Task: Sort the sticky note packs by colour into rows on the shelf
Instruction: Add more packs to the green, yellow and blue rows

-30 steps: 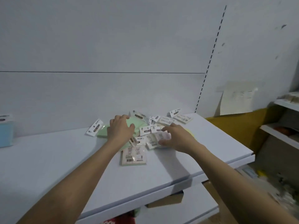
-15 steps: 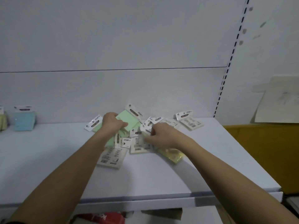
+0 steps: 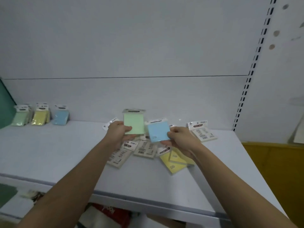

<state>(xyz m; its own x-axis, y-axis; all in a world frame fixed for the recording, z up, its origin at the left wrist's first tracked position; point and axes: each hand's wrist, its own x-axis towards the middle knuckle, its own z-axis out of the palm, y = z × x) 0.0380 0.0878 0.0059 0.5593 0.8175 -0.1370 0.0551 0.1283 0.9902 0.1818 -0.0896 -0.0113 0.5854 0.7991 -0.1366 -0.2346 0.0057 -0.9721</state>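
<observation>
My left hand (image 3: 118, 132) holds a green sticky note pack (image 3: 134, 122) upright above the pile. Beside it, my right hand (image 3: 180, 139) grips a blue pack (image 3: 158, 132) by its lower right corner. Under both hands lies a loose pile of packs: two yellow ones (image 3: 174, 159) face up and several face down showing printed backs (image 3: 144, 148). One more face-down pack (image 3: 202, 132) lies apart to the right. At the far left of the white shelf (image 3: 49, 150), three short rows lean on the back wall: green (image 3: 20, 116), yellow (image 3: 40, 116), blue (image 3: 60, 116).
The shelf's front edge (image 3: 148, 197) runs across below my forearms. A slotted upright (image 3: 250, 79) stands at the shelf's right end, with a yellow-brown surface (image 3: 276, 170) beyond it. Red packaging (image 3: 107, 213) shows on the level beneath. A green panel (image 3: 5, 104) borders the far left.
Both hands rose from the pile, the left with a green pack and the right with a blue one. My view swung left, bringing the three sorted rows into sight.
</observation>
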